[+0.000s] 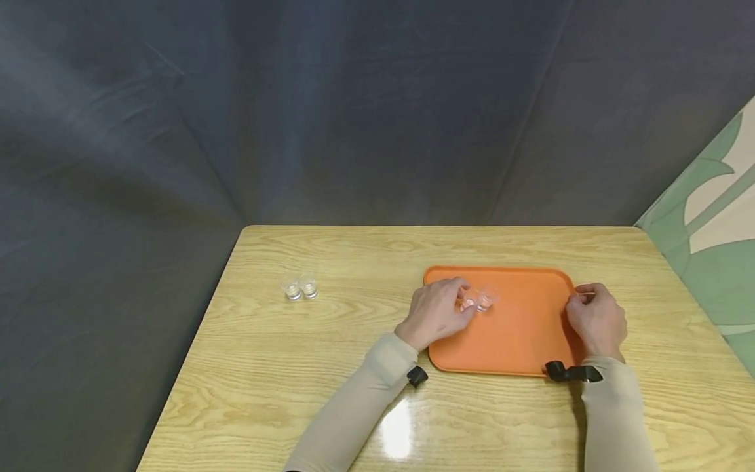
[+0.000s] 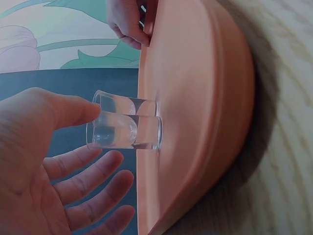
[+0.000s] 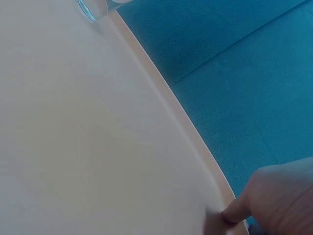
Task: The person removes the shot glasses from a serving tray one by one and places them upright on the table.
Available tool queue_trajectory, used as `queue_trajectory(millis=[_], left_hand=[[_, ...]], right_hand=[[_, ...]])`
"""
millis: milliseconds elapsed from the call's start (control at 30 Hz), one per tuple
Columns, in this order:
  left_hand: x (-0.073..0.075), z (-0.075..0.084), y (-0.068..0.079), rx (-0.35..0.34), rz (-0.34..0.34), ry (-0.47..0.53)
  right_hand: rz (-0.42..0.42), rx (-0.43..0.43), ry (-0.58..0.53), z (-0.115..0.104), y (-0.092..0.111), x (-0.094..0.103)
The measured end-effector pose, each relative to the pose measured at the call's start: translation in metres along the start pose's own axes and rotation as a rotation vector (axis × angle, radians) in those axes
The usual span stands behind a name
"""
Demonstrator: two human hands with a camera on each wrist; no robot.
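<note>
While your right hand (image 1: pixel 598 321) pinches the tray (image 1: pixel 525 328), your left hand (image 1: pixel 438 309), loosely spread at two glasses (image 2: pixel 120 132) on it, should move gently, lest either tip.

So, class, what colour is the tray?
The tray is orange, best seen in the head view.

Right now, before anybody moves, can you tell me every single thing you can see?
Table: 1, light wood, in the middle
Tray: 1, orange, on the table's right part
Tray glasses: 2, clear, close together on the tray, left of its middle
Table glasses: 2, clear, side by side on the table's left part
Cloth: dark blue-grey, behind and left of the table
Patterned backdrop: 1, green and pale, at the right
Black wrist pieces: 2, one at each wrist
Sleeves: 2, beige, on the arms
Left hand: 1, bare, at the tray glasses
Right hand: 1, bare, holding the tray's right rim
</note>
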State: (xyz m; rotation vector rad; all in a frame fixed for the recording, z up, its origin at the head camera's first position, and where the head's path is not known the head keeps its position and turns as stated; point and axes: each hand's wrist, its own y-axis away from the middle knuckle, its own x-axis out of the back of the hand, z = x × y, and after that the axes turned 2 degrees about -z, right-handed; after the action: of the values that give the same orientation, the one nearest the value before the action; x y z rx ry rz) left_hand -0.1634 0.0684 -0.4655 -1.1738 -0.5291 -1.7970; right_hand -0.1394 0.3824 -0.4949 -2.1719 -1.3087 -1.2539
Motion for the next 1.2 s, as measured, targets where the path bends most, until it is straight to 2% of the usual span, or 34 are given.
queue_trajectory(millis=[200,533,700,933,1200], left_hand=[[-0.002,0.000,-0.002,0.008,-0.014,-0.011],[-0.003,-0.002,0.000,0.002,-0.005,0.024],[-0.003,-0.005,0.001,0.029,-0.007,0.044],[0.000,-0.015,0.006,0.012,0.045,0.072],[0.012,-0.028,0.017,0.007,0.087,0.113]], right_hand=[[0.001,-0.005,0.000,-0.001,0.000,0.000],[0.012,0.004,0.009,0.000,0.000,-0.001],[0.009,0.007,0.008,0.000,-0.001,0.000],[0.013,0.011,-0.001,0.000,0.000,0.001],[0.001,0.009,-0.003,0.000,0.000,0.000]])
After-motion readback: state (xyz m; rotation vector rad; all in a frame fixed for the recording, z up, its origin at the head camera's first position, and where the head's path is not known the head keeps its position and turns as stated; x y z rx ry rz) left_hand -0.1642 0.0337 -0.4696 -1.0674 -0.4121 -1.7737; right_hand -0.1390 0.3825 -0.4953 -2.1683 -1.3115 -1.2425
